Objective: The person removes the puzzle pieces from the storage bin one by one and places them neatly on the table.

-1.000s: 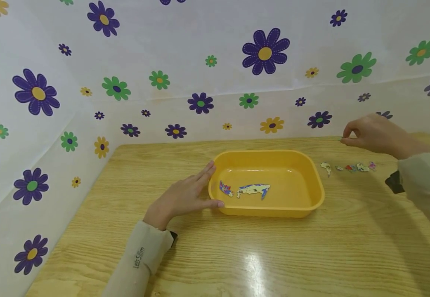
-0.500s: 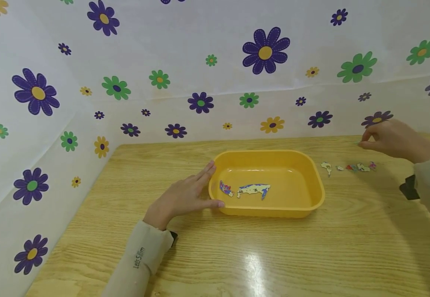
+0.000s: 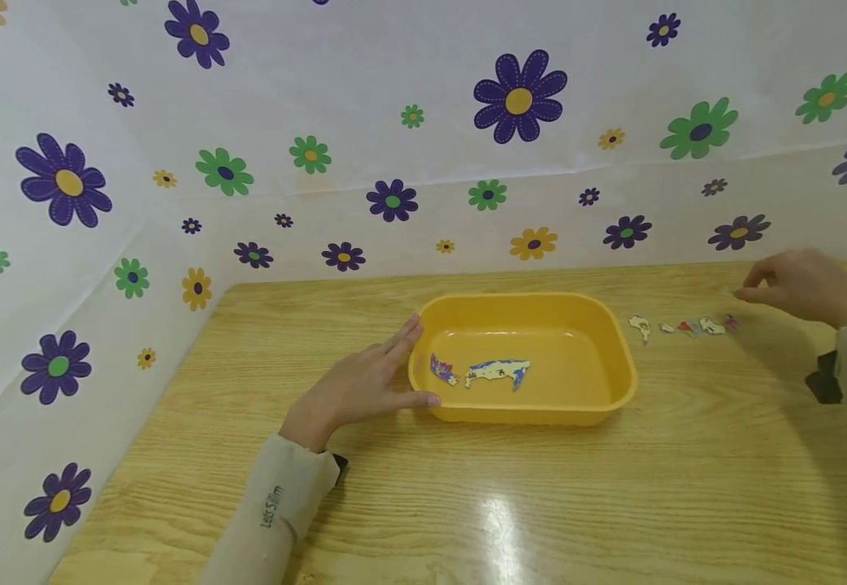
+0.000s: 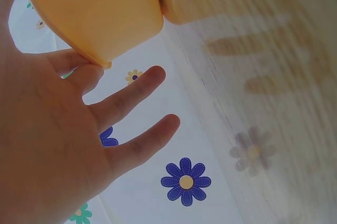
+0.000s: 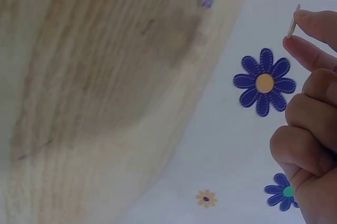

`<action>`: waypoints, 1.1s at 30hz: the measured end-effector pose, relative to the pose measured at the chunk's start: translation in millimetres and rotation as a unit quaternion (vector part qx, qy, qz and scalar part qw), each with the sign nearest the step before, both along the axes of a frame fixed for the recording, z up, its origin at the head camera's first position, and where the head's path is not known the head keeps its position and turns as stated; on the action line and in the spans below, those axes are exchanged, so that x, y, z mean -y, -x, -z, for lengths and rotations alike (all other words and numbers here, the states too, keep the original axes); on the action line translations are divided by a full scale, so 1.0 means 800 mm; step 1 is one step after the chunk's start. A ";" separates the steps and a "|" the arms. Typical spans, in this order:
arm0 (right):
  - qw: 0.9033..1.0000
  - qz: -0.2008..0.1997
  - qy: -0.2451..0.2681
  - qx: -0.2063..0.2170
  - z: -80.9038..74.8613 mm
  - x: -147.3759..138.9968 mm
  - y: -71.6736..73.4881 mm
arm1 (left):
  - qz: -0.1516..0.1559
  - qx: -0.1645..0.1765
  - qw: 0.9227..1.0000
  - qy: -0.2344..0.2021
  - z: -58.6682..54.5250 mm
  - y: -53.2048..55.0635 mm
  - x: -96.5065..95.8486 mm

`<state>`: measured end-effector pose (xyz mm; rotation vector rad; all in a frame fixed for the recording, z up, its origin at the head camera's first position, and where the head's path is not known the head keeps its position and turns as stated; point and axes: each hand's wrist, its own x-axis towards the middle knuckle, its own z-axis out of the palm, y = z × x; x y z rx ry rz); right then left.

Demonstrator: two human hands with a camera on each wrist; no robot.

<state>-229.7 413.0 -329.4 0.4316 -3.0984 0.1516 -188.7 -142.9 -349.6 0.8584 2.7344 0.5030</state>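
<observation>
And here is the small pale piece (image 5: 294,21), a thin sliver seen edge-on, caught right between thumb and forefinger of the right hand (image 3: 807,286)! That grip is narrow, a fine pinch at the fingertips, the other fingers folded in below, as the wrist view shows. From the head view, the piece is tiny and its markings are too small to read.

Just on the near side of the grip, a pink-purple piece (image 3: 731,323) lies on the tabletop (image 3: 577,504). Run left from there and it's a row: a cream piece (image 3: 712,326), a red and blue piece (image 3: 688,328), a little pale piece (image 3: 666,328), then a larger cream piece (image 3: 640,327) beside the yellow tray (image 3: 519,414).

The tray sits well to the left of the pinching grip, and inside, towards its left end, lie a red-and-blue piece (image 3: 442,370) and a long cream piece with blue edges (image 3: 498,371). At that end it's the left hand (image 3: 361,390), grip spread wide, fingers against the left side, thumb on the near rim!

Beyond both hands rises a white sheet (image 3: 306,81) printed with purple, green and yellow flowers.
</observation>
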 end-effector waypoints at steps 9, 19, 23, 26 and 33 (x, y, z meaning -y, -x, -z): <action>1.000 0.001 -0.008 -0.005 0.012 -0.019 -0.004 | 0.002 -0.002 1.000 -0.003 -0.001 0.002 0.001; 1.000 0.010 -0.008 -0.012 0.010 -0.030 -0.007 | 0.002 -0.002 1.000 -0.005 -0.003 0.004 0.002; 1.000 0.025 0.001 -0.007 0.000 -0.023 -0.007 | -0.002 0.001 1.000 -0.005 -0.003 0.003 0.002; 0.999 0.033 0.003 -0.003 -0.009 -0.013 -0.006 | -0.007 0.006 1.000 -0.006 -0.004 0.002 0.002; 1.000 0.018 -0.004 0.022 -0.002 -0.016 0.001 | -0.007 0.009 1.000 -0.009 -0.005 0.001 0.000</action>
